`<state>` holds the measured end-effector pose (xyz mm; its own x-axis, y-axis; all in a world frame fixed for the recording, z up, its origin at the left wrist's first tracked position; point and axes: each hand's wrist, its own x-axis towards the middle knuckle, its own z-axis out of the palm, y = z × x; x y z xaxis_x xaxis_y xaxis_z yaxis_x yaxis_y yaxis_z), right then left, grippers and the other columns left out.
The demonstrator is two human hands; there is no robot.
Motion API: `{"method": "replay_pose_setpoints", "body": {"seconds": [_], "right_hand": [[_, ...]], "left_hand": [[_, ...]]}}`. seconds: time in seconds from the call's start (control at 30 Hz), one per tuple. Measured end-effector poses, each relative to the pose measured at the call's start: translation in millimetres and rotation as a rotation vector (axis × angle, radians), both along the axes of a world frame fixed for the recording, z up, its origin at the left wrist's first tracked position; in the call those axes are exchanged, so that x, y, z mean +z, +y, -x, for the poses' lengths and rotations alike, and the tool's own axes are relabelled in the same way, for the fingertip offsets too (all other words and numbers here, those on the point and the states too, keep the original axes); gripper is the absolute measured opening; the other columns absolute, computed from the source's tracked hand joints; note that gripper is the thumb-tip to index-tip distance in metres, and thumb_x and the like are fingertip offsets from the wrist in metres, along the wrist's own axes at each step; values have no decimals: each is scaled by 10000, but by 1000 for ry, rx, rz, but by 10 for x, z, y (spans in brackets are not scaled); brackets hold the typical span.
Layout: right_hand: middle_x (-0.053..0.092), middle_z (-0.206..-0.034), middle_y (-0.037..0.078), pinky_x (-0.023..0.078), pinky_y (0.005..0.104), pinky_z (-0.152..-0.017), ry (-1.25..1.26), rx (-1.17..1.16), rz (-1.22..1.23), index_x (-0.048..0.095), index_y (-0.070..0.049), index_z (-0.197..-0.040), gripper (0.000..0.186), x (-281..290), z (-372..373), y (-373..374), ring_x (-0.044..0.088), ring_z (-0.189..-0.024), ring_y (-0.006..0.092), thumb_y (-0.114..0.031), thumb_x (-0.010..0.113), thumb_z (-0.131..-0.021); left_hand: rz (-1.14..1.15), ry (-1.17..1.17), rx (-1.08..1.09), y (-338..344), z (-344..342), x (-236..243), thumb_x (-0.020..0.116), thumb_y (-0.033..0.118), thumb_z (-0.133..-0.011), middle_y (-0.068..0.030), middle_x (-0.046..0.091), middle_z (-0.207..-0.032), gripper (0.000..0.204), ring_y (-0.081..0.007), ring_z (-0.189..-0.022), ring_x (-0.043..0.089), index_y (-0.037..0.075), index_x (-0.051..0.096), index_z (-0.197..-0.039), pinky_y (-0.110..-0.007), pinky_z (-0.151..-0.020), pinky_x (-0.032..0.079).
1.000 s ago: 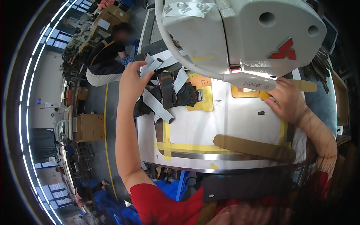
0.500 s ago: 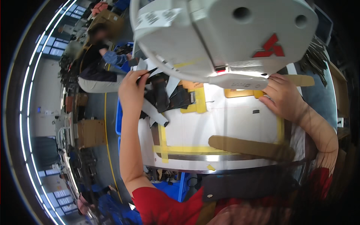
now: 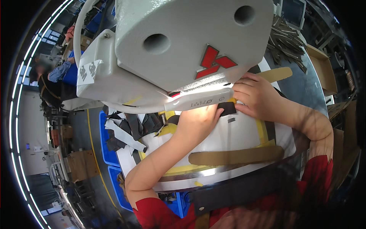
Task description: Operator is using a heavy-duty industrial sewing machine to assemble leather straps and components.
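Below the machine head (image 3: 198,38), nearest the wearer, a long tan strip (image 3: 236,155) lies across the white work surface (image 3: 207,142), and just beyond it sits a small black patch (image 3: 231,120). Further in, at the machine head's lower edge, here's the action: a dark piece (image 3: 228,109) shows between the two hands! The left hand (image 3: 198,122) has swung over from the heap and now meets the right hand, its thumb against the piece's near left edge; those fingertips vanish behind the lamp (image 3: 200,100), so whether they pinch, I cannot tell. The right hand (image 3: 257,95) stays there, fingers curled, thumb at the piece's other end, its grip also unclear. That shift, I'd judge, turns two separate stations into one: both hands attending to the same piece in the light. Below the machine head's left side, the heap of dark and pale strips (image 3: 129,131) spreads out, no hand on it now, with a blue bin (image 3: 103,129) alongside. Right of the machine head, more dark strips (image 3: 284,40) lie bunched, an open cardboard box (image 3: 320,68) past them. Far off to its left, a co-worker (image 3: 49,84) leans in a checked sleeve.
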<state>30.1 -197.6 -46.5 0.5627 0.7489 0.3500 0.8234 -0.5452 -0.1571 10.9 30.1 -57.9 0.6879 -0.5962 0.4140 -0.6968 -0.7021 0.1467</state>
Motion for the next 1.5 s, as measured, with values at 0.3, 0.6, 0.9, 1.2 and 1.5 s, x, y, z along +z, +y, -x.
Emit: {"method": "replay_pose_setpoints", "body": {"seconds": [0.3,0.6,0.9,1.2,1.5], "right_hand": [[598,-1127,85,405,422,-993,48,-25,-10,635,-20,-1028,366,8,8,-21,586,-1025,220,-181,725,-712],[596,-1130,97,407,413,-989,5,-25,29,632,-13,-1055,370,5,34,-8,586,-1029,222,-174,710,-732],[604,-1119,115,391,422,-1002,-31,4,-8,627,-24,-965,308,-35,4,-7,595,-1002,228,-224,712,-747],[592,-1060,83,357,443,-1024,1,-9,-44,612,-50,-1052,352,-13,-8,35,576,-954,228,-228,701,-761],[543,-1042,60,327,464,-1032,-78,-63,103,598,-83,-1099,363,-4,25,116,530,-986,211,-277,664,-800]], "left_hand": [[-29,-19,-13,-31,3,-53,634,238,-823,-61,603,-861,216,-242,-819,589,67,607,-953,-362,-715,475],[-60,-25,3,-36,6,-38,647,228,-810,-57,597,-829,191,-243,-773,584,86,622,-934,-359,-684,470],[441,442,194,174,-122,-94,693,158,-758,-145,679,-902,232,-293,-815,649,34,685,-954,-368,-703,499],[416,558,162,350,-249,-251,704,196,-812,-102,656,-1029,300,-222,-962,613,29,640,-1052,-338,-848,470],[217,493,338,197,-138,-42,667,165,-787,-134,676,-946,245,-295,-895,642,47,674,-1001,-383,-780,495]]}}
